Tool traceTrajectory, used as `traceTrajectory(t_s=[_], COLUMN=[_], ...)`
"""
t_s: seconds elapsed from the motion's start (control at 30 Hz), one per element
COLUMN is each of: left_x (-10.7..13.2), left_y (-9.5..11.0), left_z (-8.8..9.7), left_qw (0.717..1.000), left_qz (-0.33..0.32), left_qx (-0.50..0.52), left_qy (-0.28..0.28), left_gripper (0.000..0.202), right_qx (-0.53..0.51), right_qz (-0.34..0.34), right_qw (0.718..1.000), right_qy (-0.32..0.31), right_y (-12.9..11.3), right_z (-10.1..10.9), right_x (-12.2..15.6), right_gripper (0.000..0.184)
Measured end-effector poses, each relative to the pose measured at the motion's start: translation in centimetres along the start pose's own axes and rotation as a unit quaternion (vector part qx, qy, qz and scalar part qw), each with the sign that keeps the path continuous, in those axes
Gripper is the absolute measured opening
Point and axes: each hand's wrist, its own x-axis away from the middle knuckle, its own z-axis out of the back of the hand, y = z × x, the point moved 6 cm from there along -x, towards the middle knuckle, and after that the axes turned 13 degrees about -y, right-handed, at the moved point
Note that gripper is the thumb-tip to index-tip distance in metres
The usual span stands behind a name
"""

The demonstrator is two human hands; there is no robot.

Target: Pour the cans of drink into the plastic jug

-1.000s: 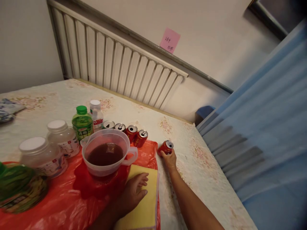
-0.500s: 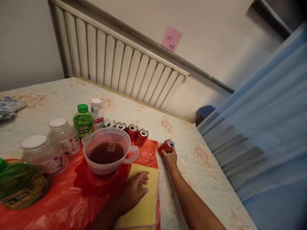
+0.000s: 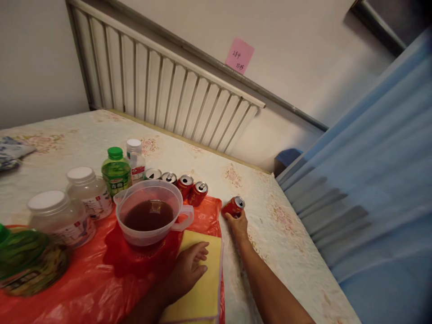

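The right hand (image 3: 238, 223) has its fingers wrapped around a red drink can (image 3: 233, 206), which sits tilted on the table (image 3: 290, 238), just beside the right edge of the red plastic sheet (image 3: 84, 288) and not far from the table's right edge. The left hand (image 3: 186, 271) lies flat and spread on a yellow cloth (image 3: 206, 288) at the near edge, holding nothing.

Between the 2 hands and the far edge there is a clear measuring jug (image 3: 150, 215) with dark liquid; it stands on the red sheet, its handle turned to the right. Behind the jug 4 more cans (image 3: 185, 184) stand in 1 row — 2 red and 2 mostly hidden by the jug's rim.

To the left of the row are a green-capped bottle (image 3: 116, 173) and a small white-capped bottle (image 3: 135, 156), then 2 jars with white lids (image 3: 88, 190). A large green bottle (image 3: 23, 261) lies at the near left corner. A white radiator (image 3: 168, 90) runs behind the far edge, and a blue curtain (image 3: 371, 180) hangs on the right.
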Motion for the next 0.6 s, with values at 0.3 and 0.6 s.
traceTrajectory(t_s=[0.3,0.6], left_x=[0.0,0.2], left_y=[-0.1,0.2], left_z=[0.0,-0.1], left_qw=[1.000,1.000], left_qz=[0.010,0.013], left_qx=[0.001,-0.010], left_qy=[0.001,-0.004], left_gripper=[0.055,0.055], right_qx=[-0.008,0.020], right_qz=[0.028,0.036], right_qw=[1.000,0.999], right_qy=[-0.005,0.012], right_y=[1.0,1.6], right_z=[-1.0,-1.4], right_x=[0.9,0.8], right_gripper=[0.051,0.050])
